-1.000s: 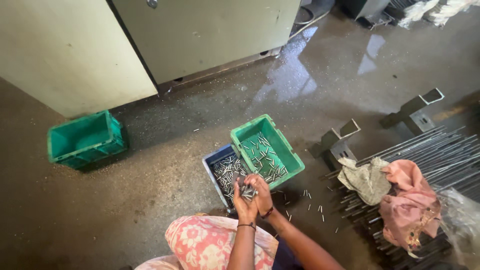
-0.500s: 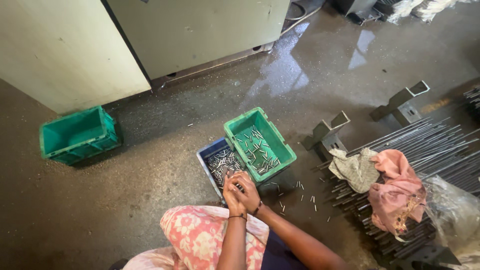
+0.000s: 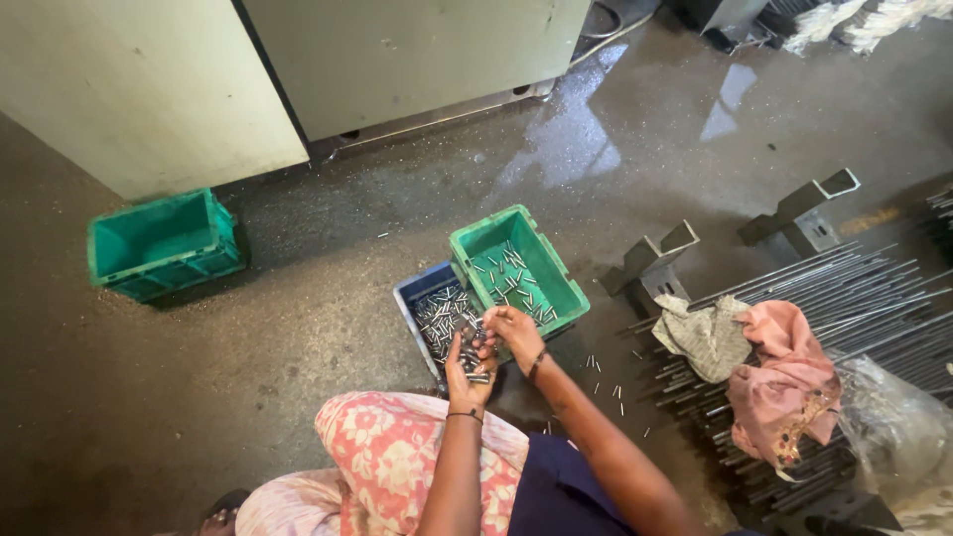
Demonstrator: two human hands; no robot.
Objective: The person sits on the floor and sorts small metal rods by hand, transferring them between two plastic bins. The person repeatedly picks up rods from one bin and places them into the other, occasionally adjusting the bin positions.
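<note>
I am looking down at a dark concrete floor (image 3: 248, 377) from a seated position, my knees in pink floral fabric at six o'clock. My left hand (image 3: 467, 365) is cupped palm up, fingers loosely curled around a small heap of short metal pins (image 3: 475, 359). My right hand (image 3: 513, 333) sits just beside it at two o'clock, fingertips bunched together over the heap, touching the pins; I cannot tell whether they pinch one.

Directly under my hands is a blue tray (image 3: 425, 298) filled with more loose pins. Touching it at one o'clock is a green tray (image 3: 481, 238) with a thinner scatter of pins on its bottom. A few stray pins (image 3: 606, 382) lie on the floor at three o'clock from my hands.

Well apart, at nine o'clock, stands a second green crate (image 3: 164, 243). At three o'clock a pink cloth (image 3: 784, 382) and a grey rag (image 3: 705, 335) lie over a bundle of long metal rods (image 3: 854, 298). Pale cabinet panels (image 3: 149, 89) fill twelve o'clock.
</note>
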